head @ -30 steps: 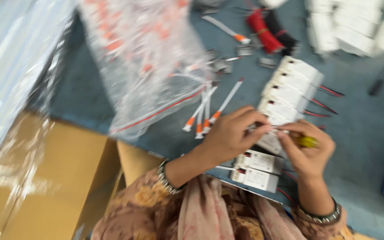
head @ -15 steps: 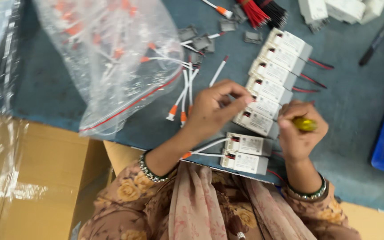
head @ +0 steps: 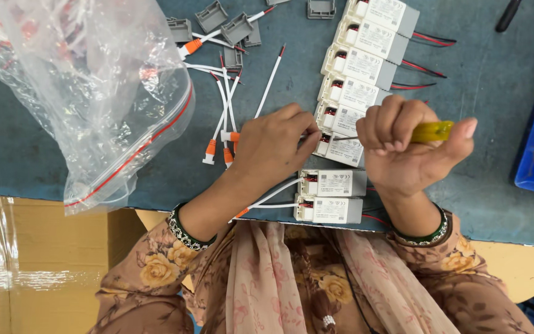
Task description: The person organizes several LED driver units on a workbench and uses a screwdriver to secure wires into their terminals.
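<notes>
- Gripping a yellow-handled screwdriver (head: 431, 131), the right hand (head: 406, 151) is clamped, tip aimed at nine o'clock.
- Left hand (head: 273, 148) pins a white module (head: 341, 149) steady on the tabletop (head: 483, 68), fingers together.

Bright, even overhead light, soft shadows, glare on the plastic bag (head: 94, 93), perhaps slight edge blur.

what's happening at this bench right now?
A person is working on a row of small white modules on a grey bench. The right hand grips a yellow-handled screwdriver, tip at one module; the left hand rests against that module. Loose white wires and a clear plastic bag lie left.
</notes>
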